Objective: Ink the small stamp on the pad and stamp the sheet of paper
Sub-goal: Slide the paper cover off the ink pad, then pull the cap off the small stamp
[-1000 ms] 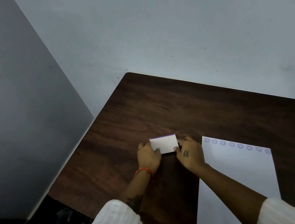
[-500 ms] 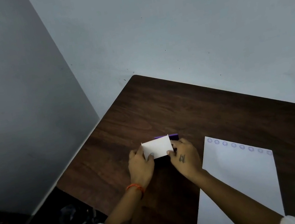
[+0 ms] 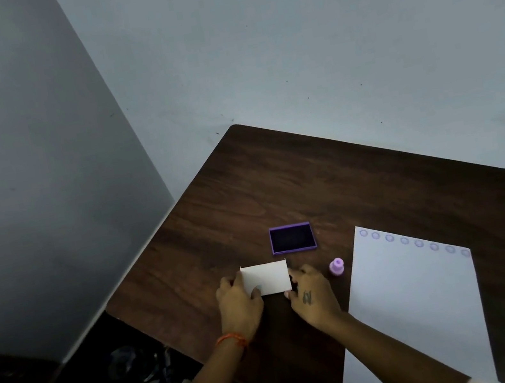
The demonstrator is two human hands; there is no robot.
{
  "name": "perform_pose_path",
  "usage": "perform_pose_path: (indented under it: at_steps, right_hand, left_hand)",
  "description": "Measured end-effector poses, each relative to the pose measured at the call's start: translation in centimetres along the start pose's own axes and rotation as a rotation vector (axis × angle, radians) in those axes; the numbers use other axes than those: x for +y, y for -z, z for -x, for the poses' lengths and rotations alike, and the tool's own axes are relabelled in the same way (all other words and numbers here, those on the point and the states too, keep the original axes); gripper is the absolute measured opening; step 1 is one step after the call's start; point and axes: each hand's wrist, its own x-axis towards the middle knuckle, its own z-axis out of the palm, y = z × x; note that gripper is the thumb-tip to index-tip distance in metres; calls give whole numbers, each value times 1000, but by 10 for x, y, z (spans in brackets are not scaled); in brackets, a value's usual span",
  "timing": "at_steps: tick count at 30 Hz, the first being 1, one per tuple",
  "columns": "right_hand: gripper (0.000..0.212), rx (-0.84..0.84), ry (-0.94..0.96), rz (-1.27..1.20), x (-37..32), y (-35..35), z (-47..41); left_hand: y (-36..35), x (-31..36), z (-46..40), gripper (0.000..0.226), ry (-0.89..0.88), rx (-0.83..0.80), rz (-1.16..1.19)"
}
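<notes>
open ink pad (image 3: 292,238), hands holding lid (image 3: 265,278)

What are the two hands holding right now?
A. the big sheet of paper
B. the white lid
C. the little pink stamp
B: both the left hand and the right hand grip the white lid, lifted off the purple ink pad.

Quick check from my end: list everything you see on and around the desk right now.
Table: one, dark brown wood, set into the wall corner.
Ink pad: one, purple tray, dark pad, uncovered, mid-table.
White lid: one, held near the pad by both hands.
Small stamp: one, pink-lilac, upright between right hand and paper.
Sheet of paper: one, white, right side, row of purple stamp marks along its top edge.
Left hand: orange wristband.
Right hand: beside the lid.
</notes>
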Motion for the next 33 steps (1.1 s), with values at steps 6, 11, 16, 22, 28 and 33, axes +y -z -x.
perform_pose_path:
  at_steps: [6, 11, 16, 22, 28, 33]
  right_hand:
    - [54, -53, 0, -8, 0, 5, -3]
    - [47, 180, 51, -147, 2, 36, -7]
    - [48, 375, -54, -94, 23, 69, -11]
    - [49, 320, -161, -126, 50, 70, -4]
    - [37, 288, -152, -184, 60, 59, -3]
    - [23, 259, -122, -183, 63, 53, -6]
  left_hand:
    - [-2, 2, -3, 66, 12, 25, -13]
    - [-3, 29, -5, 72, -194, 127, 26]
    - [-26, 71, -7, 72, -432, -6, 108]
    - [-63, 90, -15, 65, -431, -186, 40]
    - [-84, 84, -23, 26, -475, -228, 12]
    - [-93, 80, -26, 19, -492, -180, 17]
